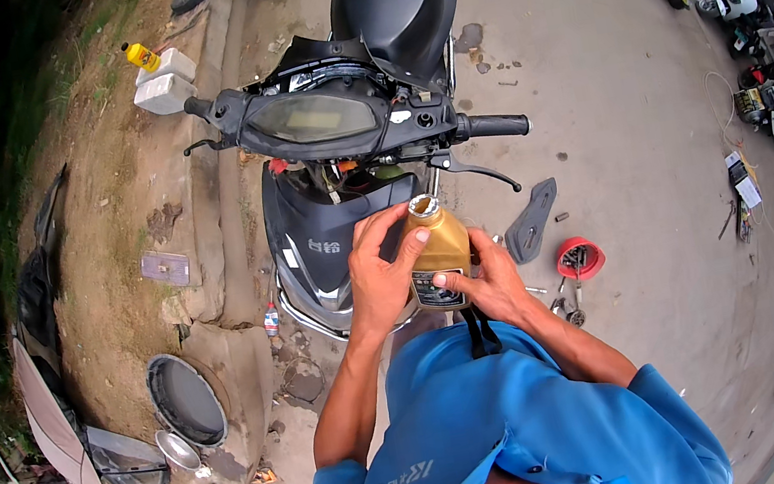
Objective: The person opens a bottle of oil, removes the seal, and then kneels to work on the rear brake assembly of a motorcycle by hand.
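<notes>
You're clasping the gold plastic bottle [443, 245] between your left hand [380, 279] and right hand [498, 287] before the scooter [317, 116], even pressure likely guarding the open mouth [423, 206] against spills.

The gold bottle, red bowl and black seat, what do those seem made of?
Gold bottle: probably moulded plastic, satin metallic finish, with soft highlights on its shoulders.
Red bowl: likely plastic with a smooth finish, given its even colour.
Black seat: perhaps vinyl, leather not ruled out, with a soft sheen.
</notes>
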`<control>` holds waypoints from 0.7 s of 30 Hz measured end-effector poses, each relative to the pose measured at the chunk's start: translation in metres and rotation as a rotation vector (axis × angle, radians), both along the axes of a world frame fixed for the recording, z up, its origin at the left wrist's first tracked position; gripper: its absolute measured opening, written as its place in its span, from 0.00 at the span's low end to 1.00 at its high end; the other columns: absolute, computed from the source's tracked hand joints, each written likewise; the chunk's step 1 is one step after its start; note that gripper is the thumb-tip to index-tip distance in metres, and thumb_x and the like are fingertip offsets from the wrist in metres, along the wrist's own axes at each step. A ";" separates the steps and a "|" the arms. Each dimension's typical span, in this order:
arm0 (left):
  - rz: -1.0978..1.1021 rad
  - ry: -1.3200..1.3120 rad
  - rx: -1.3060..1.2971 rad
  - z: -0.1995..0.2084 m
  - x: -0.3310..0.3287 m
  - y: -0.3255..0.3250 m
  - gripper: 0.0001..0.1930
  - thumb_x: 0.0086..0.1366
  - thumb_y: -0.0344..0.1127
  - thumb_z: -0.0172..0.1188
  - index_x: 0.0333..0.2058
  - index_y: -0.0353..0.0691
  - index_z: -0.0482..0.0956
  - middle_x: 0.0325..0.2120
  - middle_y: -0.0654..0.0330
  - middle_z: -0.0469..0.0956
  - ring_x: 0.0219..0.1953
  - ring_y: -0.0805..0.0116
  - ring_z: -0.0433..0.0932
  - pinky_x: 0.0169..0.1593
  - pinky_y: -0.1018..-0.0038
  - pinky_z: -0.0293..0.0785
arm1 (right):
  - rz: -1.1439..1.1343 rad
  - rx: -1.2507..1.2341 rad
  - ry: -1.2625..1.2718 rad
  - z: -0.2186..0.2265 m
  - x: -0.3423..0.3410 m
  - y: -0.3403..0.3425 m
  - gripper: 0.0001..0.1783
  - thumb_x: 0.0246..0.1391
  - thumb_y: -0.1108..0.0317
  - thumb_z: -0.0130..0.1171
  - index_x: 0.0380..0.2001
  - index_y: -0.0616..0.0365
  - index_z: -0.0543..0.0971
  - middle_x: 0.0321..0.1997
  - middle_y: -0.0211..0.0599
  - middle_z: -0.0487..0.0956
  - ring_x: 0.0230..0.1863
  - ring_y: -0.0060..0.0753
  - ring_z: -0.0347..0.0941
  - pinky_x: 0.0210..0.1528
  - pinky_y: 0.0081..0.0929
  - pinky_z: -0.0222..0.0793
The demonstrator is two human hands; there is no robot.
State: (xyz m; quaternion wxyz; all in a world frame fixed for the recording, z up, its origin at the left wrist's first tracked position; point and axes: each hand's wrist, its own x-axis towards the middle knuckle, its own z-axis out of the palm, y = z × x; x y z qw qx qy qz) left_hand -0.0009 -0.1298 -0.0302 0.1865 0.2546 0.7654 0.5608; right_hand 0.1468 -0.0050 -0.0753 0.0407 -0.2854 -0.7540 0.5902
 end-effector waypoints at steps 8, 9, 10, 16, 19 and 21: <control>0.094 -0.109 -0.138 -0.014 -0.020 0.023 0.23 0.66 0.42 0.70 0.53 0.33 0.82 0.50 0.49 0.81 0.55 0.57 0.79 0.60 0.67 0.72 | 0.138 -0.145 -0.068 0.006 -0.037 0.035 0.41 0.51 0.52 0.73 0.59 0.67 0.68 0.49 0.60 0.81 0.51 0.57 0.80 0.55 0.46 0.73; 0.098 -0.113 -0.155 -0.014 -0.023 0.027 0.23 0.66 0.42 0.70 0.53 0.33 0.82 0.50 0.49 0.81 0.55 0.57 0.79 0.60 0.67 0.72 | 0.156 -0.155 -0.076 0.005 -0.039 0.038 0.41 0.51 0.52 0.73 0.59 0.67 0.68 0.49 0.60 0.81 0.51 0.57 0.80 0.54 0.46 0.73; 0.095 -0.115 -0.175 -0.013 -0.025 0.031 0.22 0.66 0.42 0.70 0.53 0.33 0.83 0.50 0.49 0.81 0.54 0.57 0.79 0.60 0.67 0.72 | 0.159 -0.170 -0.080 0.001 -0.041 0.040 0.41 0.51 0.52 0.73 0.59 0.67 0.68 0.49 0.60 0.81 0.51 0.57 0.80 0.54 0.46 0.73; 0.133 -0.176 -0.225 -0.020 -0.031 0.039 0.22 0.66 0.42 0.69 0.53 0.34 0.83 0.49 0.49 0.81 0.54 0.60 0.79 0.60 0.68 0.72 | 0.221 -0.300 -0.078 -0.003 -0.053 0.050 0.38 0.53 0.53 0.72 0.57 0.66 0.67 0.44 0.57 0.81 0.48 0.53 0.80 0.51 0.44 0.73; 0.169 -0.218 -0.249 -0.020 -0.033 0.040 0.22 0.66 0.42 0.70 0.53 0.33 0.83 0.49 0.50 0.81 0.54 0.61 0.79 0.59 0.69 0.73 | 0.281 -0.317 -0.102 0.004 -0.060 0.057 0.37 0.54 0.54 0.72 0.57 0.65 0.66 0.43 0.56 0.80 0.46 0.51 0.80 0.49 0.43 0.74; 0.186 -0.230 -0.258 -0.019 -0.034 0.042 0.22 0.66 0.41 0.70 0.53 0.32 0.83 0.49 0.50 0.81 0.53 0.61 0.79 0.59 0.70 0.73 | 0.294 -0.317 -0.089 0.003 -0.061 0.058 0.36 0.54 0.54 0.72 0.56 0.65 0.66 0.42 0.54 0.80 0.44 0.50 0.80 0.48 0.43 0.74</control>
